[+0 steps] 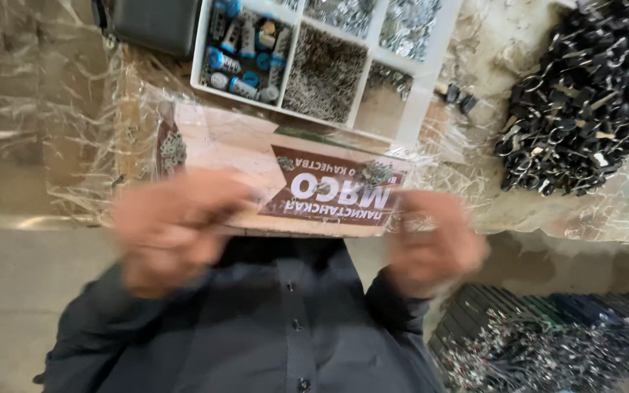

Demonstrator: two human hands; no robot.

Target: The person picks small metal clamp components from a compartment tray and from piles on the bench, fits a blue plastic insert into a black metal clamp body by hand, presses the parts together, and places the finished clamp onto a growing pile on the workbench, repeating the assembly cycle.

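Dark shirt sleeves fill the bottom of the frame. Left hand [172,229], blurred at centre left, has fingers curled, though I cannot tell whether it grips anything. Right hand [431,244], centre right, pinches the near edge of a plastic-wrapped cardboard piece [285,182] at mid-frame. White compartment tray [420,91] sits upper centre; black key-ring pile [591,94] upper right

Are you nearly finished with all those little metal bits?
Done, it seems: a big heap of black key rings on the plastic-covered table. In hand: both the left hand and right hand are blurred, and what they hold cannot be told. Left: the white compartment tray still holds many small metal parts.
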